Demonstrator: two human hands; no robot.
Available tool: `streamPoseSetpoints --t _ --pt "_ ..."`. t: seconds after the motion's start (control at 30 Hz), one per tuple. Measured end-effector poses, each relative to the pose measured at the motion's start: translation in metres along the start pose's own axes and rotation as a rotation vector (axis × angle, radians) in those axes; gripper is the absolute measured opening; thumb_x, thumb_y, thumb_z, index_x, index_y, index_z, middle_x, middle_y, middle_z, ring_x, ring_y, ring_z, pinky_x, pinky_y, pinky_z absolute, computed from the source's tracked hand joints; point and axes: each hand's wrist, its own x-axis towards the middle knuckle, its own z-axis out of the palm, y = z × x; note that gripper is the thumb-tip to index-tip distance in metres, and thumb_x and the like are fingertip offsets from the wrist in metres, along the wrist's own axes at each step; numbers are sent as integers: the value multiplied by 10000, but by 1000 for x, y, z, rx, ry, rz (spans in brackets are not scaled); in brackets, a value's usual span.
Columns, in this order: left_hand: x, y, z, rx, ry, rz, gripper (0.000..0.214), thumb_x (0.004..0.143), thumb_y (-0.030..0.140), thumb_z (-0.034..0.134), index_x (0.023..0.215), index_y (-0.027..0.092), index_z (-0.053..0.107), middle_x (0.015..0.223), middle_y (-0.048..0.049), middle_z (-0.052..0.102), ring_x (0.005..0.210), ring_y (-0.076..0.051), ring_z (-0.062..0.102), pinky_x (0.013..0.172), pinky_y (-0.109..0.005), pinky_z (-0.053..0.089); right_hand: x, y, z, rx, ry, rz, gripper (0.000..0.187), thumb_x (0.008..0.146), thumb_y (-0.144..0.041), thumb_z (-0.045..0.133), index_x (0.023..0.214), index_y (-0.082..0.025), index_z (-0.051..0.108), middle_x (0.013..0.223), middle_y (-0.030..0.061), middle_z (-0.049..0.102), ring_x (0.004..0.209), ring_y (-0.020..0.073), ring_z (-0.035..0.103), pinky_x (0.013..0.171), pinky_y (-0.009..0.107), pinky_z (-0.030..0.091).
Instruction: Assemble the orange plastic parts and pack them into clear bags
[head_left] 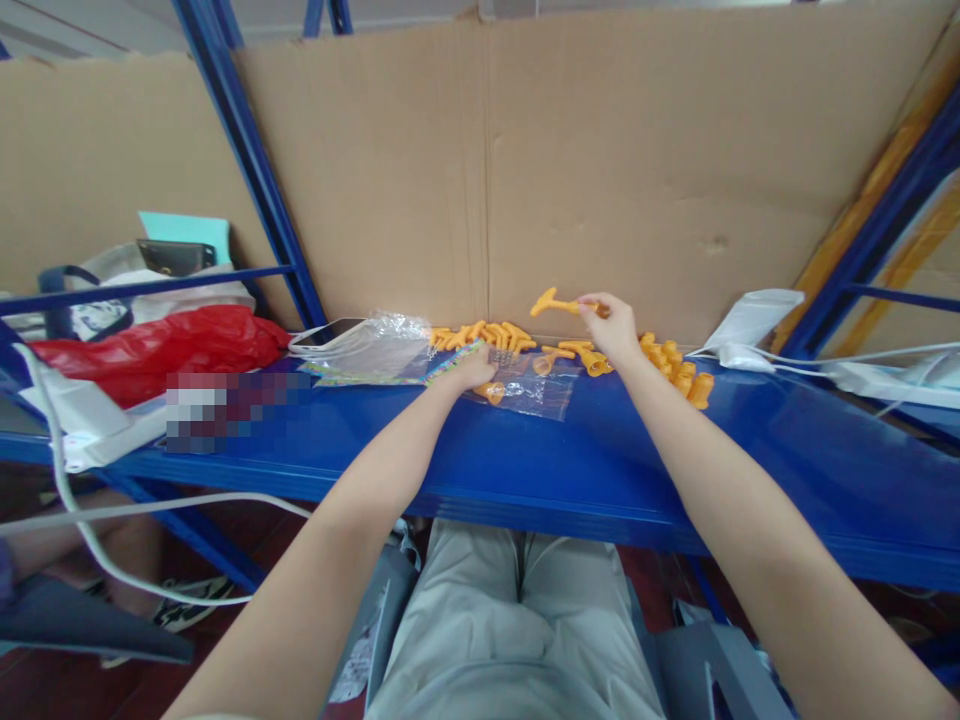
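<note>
My right hand (613, 325) is raised a little above the blue shelf, closed on one end of an orange T-handled piece (555, 302), its crossbar pointing left. My left hand (478, 367) is closed on a clear plastic bag (551, 395) with a colourful printed edge. Inside or under that bag lie orange parts; which of the two I cannot tell. Behind my left hand is a row of orange T-handled pieces (514, 335) with metal-looking ends. Orange hollow parts (596, 362) lie below my right hand, and several more orange parts (681, 375) stand grouped to its right.
Flat clear bags (367, 358) are stacked on the left beside a phone-like item (334, 333). Further left are a red plastic bag (180, 345) and a white power strip (120, 435). White cables and adapters (750, 330) lie at right. Cardboard (600, 150) walls the back.
</note>
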Motion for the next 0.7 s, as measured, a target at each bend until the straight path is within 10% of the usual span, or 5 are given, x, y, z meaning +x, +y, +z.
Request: streamPoseSetpoints --t 0.37,0.7 --pt "-5 6 -6 54 -92 44 491 882 289 464 1349 137 451 1453 -131 495 1342 -241 465 1102 -313 353 -14 -54 -71 109 -526 84 292 718 -450 749 830 -180 744 752 45 703 628 135 603 553 253 497" --pt "-5 10 -10 121 -145 30 516 918 274 404 1407 113 385 1529 -141 386 1413 -224 365 1141 -309 293 -31 -38 -58 128 -665 388 123 704 -242 779 786 -192 702 731 41 698 573 116 594 519 231 501"
